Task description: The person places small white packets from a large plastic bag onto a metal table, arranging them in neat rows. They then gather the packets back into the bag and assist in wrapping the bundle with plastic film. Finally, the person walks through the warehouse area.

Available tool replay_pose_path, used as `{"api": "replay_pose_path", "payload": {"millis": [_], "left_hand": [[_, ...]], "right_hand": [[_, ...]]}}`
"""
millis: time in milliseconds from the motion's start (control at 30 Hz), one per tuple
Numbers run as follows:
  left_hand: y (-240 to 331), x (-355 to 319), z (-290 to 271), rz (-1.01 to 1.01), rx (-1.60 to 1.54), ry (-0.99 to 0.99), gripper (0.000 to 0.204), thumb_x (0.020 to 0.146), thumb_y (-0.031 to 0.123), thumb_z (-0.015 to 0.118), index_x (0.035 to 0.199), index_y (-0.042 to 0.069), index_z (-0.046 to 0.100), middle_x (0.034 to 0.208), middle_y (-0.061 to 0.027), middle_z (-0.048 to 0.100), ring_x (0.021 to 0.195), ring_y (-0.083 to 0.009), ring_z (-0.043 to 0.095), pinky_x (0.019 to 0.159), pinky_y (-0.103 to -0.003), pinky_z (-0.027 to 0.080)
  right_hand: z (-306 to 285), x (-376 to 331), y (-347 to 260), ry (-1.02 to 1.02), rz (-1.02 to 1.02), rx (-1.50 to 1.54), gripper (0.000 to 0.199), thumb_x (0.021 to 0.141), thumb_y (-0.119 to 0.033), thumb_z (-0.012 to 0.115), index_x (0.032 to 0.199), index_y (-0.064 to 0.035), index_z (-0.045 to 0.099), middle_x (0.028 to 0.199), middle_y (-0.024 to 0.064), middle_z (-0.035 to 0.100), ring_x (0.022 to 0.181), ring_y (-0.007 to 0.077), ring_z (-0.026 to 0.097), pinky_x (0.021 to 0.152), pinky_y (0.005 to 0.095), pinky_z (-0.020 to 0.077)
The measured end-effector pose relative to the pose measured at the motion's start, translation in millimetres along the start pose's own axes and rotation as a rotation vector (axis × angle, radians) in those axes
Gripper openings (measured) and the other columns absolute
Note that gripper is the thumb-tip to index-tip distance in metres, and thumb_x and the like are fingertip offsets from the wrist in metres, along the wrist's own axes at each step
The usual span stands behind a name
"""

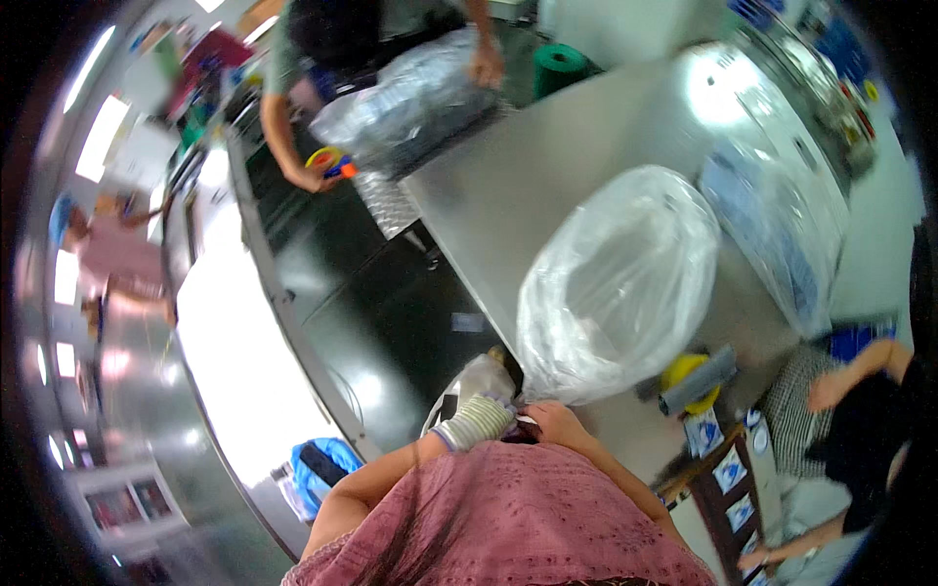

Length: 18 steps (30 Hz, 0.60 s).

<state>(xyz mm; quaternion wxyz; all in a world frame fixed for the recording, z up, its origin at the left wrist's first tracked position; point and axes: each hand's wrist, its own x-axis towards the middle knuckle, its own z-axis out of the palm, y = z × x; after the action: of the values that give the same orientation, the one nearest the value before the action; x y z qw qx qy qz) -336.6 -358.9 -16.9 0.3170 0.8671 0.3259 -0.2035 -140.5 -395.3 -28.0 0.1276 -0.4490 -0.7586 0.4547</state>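
Note:
A large clear plastic bag (pixel 620 278) lies puffed out on the metal table (pixel 469 200), its near end narrowing toward my hands at the table's edge. My left hand (pixel 479 420), in a pale striped glove, is held close to my body with its fingers curled and partly hidden. Beside it, my bare right hand (pixel 557 425) is closed at the gathered end of the bag. A small white bit shows between the two hands; I cannot make out what it is. Behind my left hand hangs a whitish bundle (pixel 479 381), partly covered.
Right of the bag lies another clear bag with bluish contents (pixel 767 230). A yellow tape roll in a grey dispenser (pixel 699 379) sits near the table's right side. Across the table, a person handles a plastic-wrapped bundle (pixel 410 103) and a tape dispenser (pixel 329 164). Another person works at right.

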Motion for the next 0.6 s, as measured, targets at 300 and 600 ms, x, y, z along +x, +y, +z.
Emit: {"api": "replay_pose_path", "payload": {"millis": [300, 600], "left_hand": [[-51, -55, 8, -0.176, -0.081, 0.293, 0.03, 0.085, 0.029, 0.047, 0.1, 0.006, 0.06, 0.091, -0.0145, 0.061, 0.084, -0.0298, 0.06, 0.072, -0.039, 0.048], [-208, -137, 22, -0.396, -0.325, 0.454, 0.035, 0.08, 0.033, 0.055, 0.102, 0.007, 0.062, 0.097, -0.0156, 0.063, 0.091, -0.0298, 0.06, 0.08, -0.038, 0.047]], "right_hand": [[14, 89, -26, -0.111, -0.195, -0.042, 0.024, 0.078, -0.013, 0.058, 0.1, -0.0025, 0.059, 0.1, 0.0148, 0.06, 0.093, 0.0317, 0.057, 0.078, 0.0388, 0.0471], [66, 274, -115, -0.378, -0.218, -0.256, 0.028, 0.081, -0.021, 0.056, 0.103, -0.004, 0.06, 0.102, 0.0149, 0.059, 0.096, 0.0318, 0.056, 0.082, 0.0375, 0.0454]]}}
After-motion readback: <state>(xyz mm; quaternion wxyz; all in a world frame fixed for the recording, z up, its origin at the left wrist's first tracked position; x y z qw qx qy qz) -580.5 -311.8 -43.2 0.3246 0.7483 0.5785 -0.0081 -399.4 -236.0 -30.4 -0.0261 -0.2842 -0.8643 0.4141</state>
